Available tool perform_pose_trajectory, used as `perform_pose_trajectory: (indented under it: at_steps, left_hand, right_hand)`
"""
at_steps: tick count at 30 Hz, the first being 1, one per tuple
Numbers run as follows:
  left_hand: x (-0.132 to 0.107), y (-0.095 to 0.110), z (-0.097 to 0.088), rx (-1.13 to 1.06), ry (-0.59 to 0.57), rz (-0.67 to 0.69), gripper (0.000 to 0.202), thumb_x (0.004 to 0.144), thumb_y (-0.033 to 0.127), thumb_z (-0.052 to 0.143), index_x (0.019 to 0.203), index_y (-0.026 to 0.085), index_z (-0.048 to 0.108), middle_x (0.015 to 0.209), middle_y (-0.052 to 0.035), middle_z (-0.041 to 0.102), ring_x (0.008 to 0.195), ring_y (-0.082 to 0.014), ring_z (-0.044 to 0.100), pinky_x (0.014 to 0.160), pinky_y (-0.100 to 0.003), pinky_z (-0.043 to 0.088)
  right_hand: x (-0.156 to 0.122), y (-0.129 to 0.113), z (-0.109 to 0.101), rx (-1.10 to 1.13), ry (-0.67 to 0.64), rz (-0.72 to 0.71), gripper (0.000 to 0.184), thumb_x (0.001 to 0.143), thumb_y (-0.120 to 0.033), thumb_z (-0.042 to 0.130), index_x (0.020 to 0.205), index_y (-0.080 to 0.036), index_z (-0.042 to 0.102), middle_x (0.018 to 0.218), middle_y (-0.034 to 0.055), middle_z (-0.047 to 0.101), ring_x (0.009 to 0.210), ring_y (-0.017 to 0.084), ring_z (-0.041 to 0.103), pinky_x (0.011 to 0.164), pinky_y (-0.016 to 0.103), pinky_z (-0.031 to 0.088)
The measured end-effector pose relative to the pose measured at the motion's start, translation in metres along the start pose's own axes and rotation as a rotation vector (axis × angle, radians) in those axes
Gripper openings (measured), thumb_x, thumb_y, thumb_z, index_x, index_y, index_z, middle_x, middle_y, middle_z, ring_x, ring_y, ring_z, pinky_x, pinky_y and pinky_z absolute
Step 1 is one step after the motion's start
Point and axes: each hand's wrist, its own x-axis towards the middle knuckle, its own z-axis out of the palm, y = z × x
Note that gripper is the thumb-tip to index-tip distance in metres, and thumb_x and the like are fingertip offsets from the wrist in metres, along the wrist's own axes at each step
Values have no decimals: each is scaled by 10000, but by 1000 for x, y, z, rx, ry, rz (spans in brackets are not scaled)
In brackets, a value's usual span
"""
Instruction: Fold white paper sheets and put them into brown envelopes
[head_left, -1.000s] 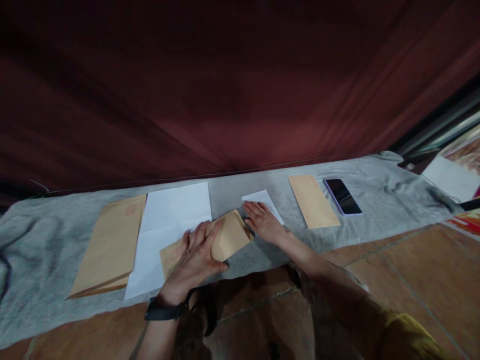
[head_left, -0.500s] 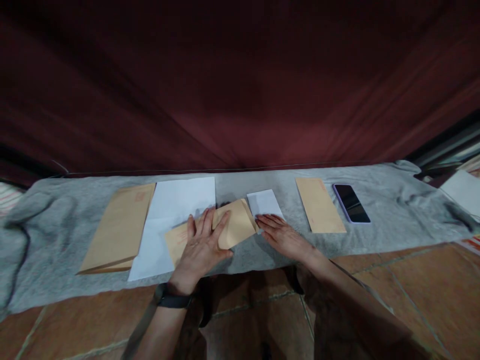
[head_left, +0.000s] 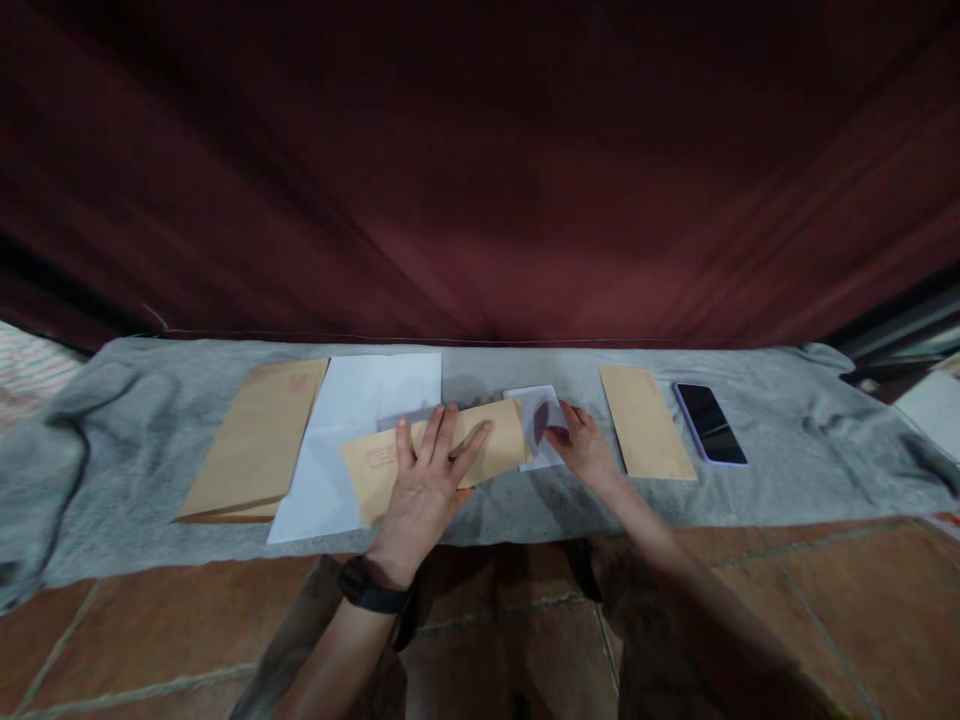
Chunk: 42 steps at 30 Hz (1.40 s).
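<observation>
- Left hand [head_left: 429,478], fingers splayed flat, pins the brown envelope [head_left: 499,445]: light, floppy, take an edge.
- Right hand [head_left: 591,452], just right of it, seemingly pinches the folded sheet [head_left: 529,402].

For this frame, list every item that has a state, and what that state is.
left hand: flat, fingers spread, pressing the middle envelope
middle envelope: partly over the white sheet, pinned down
white sheet: lying open, flat
folded paper: folded small, fingertips at its edge
right hand: touching folded paper, grip unclear
envelope stack: flat, untouched
right envelope: flat, untouched
phone: face up, screen dark
</observation>
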Motion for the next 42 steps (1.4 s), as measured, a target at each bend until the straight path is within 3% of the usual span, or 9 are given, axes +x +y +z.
perform_pose_trajectory:
  at_steps: [7,12,16,21,31,36,42]
  left_hand:
    - [-1,5,-1,-5,-6,8,958,772,382,787,1565,367,249,1651,-169,236,1513,-401,224,1187,-716,95]
    - [-2,8,-1,34,-42,13,1038,766,370,796,1580,378,153,1656,-183,211,1523,-392,198,1188,-709,86]
    - [-2,8,-2,41,-75,25,1115,756,392,798,1590,363,59,1652,-197,210,1520,-395,205,1191,-703,86]
    - [-2,9,-4,39,-100,5,1142,746,400,799,1597,317,42,1638,-219,241,1512,-400,225,1202,-678,94]
    - [-3,1,7,-44,-120,-94,1042,713,340,790,1580,327,212,1604,-168,338,1494,-391,271,1202,-663,104]
    - [-6,-11,16,-139,-206,-214,1018,686,371,776,1566,300,270,1571,-174,366,1448,-402,334,1185,-673,128]
    - [-5,-17,25,-171,-271,-263,1027,701,426,745,1575,295,222,1565,-168,343,1452,-385,311,1183,-670,101]
  right_hand:
    - [20,-12,2,63,-57,271,627,842,-381,667,1385,-115,501,1183,178,635,1085,293,622,905,353,473]
    - [28,-9,-2,312,-144,440,524,732,-311,729,1209,-121,625,987,137,721,946,296,669,776,341,461]
    - [26,-2,-12,657,-239,372,243,684,-308,703,883,-169,717,825,68,744,816,255,672,716,327,472]
    - [14,12,-30,980,-244,395,359,610,-366,768,912,-174,741,879,65,766,735,220,671,644,298,500]
    - [4,43,-41,1032,-109,470,405,618,-358,809,970,-180,716,939,72,750,667,171,654,511,234,526]
    - [5,40,-38,1060,-98,451,312,648,-344,781,907,-185,707,841,56,748,619,155,637,484,221,530]
    - [5,32,-37,1152,-79,438,280,703,-354,759,911,-176,700,779,55,741,596,164,644,512,245,534]
